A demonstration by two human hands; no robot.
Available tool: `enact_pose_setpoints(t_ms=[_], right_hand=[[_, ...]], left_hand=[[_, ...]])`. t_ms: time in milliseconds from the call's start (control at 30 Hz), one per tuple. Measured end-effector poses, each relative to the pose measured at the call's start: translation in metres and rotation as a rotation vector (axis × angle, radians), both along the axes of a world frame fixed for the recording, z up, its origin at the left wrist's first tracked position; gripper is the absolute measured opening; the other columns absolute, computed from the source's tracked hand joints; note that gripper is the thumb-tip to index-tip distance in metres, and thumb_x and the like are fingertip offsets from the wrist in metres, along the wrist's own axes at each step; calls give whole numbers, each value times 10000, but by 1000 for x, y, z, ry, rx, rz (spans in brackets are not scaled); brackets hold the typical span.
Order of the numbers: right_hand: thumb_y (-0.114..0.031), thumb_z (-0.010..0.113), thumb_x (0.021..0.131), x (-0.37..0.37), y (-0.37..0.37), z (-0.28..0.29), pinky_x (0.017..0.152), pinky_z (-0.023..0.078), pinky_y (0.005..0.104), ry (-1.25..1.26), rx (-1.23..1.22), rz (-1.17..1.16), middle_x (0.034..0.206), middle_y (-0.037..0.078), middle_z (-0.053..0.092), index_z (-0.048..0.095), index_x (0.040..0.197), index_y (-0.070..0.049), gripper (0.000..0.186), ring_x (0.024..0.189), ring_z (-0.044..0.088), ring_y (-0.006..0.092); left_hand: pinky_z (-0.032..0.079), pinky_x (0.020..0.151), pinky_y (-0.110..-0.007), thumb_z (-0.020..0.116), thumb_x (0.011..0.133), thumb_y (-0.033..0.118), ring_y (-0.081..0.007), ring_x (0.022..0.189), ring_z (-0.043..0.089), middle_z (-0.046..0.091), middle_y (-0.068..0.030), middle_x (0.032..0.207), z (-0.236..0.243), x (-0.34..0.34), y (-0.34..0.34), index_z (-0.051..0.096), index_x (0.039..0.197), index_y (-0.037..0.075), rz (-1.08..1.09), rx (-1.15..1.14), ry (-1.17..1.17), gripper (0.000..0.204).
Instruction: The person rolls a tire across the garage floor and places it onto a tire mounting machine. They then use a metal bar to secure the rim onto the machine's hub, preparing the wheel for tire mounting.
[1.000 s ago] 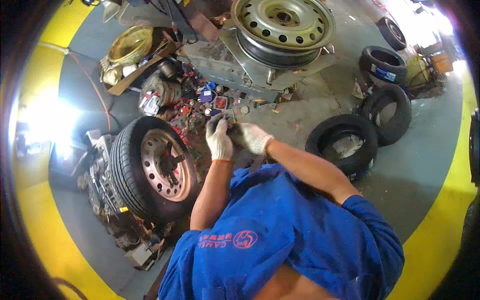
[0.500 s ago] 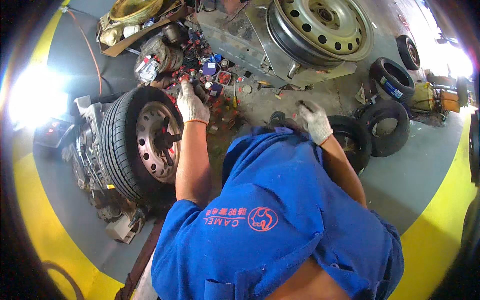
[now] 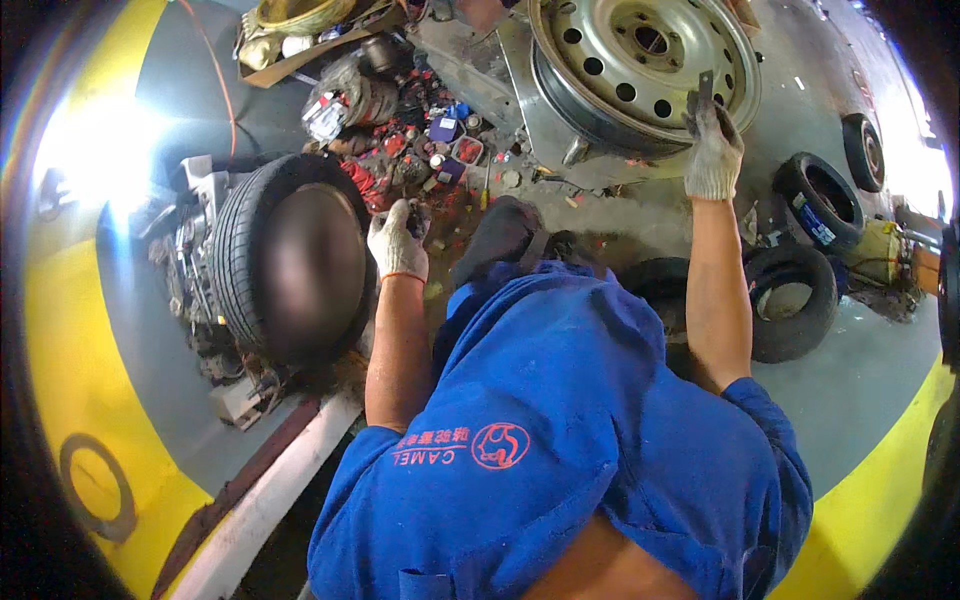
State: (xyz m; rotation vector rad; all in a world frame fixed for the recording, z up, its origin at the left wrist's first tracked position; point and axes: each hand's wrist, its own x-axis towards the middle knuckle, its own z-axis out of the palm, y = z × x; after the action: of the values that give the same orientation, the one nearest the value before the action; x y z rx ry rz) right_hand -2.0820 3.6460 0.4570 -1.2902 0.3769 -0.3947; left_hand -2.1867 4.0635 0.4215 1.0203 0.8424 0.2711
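Observation:
My right hand [image 3: 714, 160], in a white work glove, is raised at the near right edge of a bare steel wheel rim [image 3: 627, 92]. Out of its closed fingers sticks a narrow, dark, flat tool [image 3: 705, 88] with a hole near its tip, overlapping the rim's edge in view. My left hand [image 3: 400, 240], gloved too, is curled closed in front of my legs, just right of a tyre-fitted wheel [image 3: 240, 255]. Something dark shows at its fingertips, too unclear to name. A blur covers that wheel's centre.
Small parts, tubs [image 3: 467, 150] and a yellow-handled screwdriver [image 3: 486, 185] litter the ground ahead. A cardboard box [image 3: 275, 72] stands far left. Loose tyres [image 3: 795, 305] lie to the right. A grey machine [image 3: 185, 245] stands behind the fitted wheel.
My right hand has swung up from beside my waist to the rim, carrying the dark tool. My left hand has drawn back from the cluttered parts toward me. The view has shifted a little.

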Motion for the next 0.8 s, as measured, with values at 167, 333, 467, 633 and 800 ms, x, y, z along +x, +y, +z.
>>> enact_pose_setpoints(t_ms=[167,333,467,633,800], right_hand=[[-161,692,932,24,-13,-26,893,494,291,-17,-18,5,1062,90,715,688,1122,66,296,950,648,164],[-111,690,931,17,-7,-15,872,518,276,9,52,19,1063,109,722,687,1138,75,278,947,669,162],[-140,703,928,20,-14,-21,851,510,263,-5,37,113,1050,91,717,675,1156,78,316,933,659,156],[-83,639,920,14,-15,-14,881,496,276,115,54,124,1011,74,705,684,1115,62,247,920,630,148],[-66,663,894,17,-13,-23,895,481,275,31,-123,212,1097,54,659,687,1107,41,239,1010,606,149]], left_hand=[[423,487,-281,674,833,20,-173,583,584,620,-98,750,4,-34,-7,543,870,20,76,122,80,136],[412,485,-268,700,838,21,-178,606,575,624,-99,795,-20,-33,0,569,936,-2,-46,106,103,165],[427,484,-273,667,844,7,-189,605,591,616,-113,777,-20,-9,-21,533,911,27,-76,98,102,151],[483,539,-303,589,845,-28,-214,669,613,630,-130,847,-22,18,-31,544,991,17,-90,69,83,159],[493,557,-310,460,811,-69,-186,629,589,642,-107,826,-8,39,-40,614,912,28,-207,62,144,209]])
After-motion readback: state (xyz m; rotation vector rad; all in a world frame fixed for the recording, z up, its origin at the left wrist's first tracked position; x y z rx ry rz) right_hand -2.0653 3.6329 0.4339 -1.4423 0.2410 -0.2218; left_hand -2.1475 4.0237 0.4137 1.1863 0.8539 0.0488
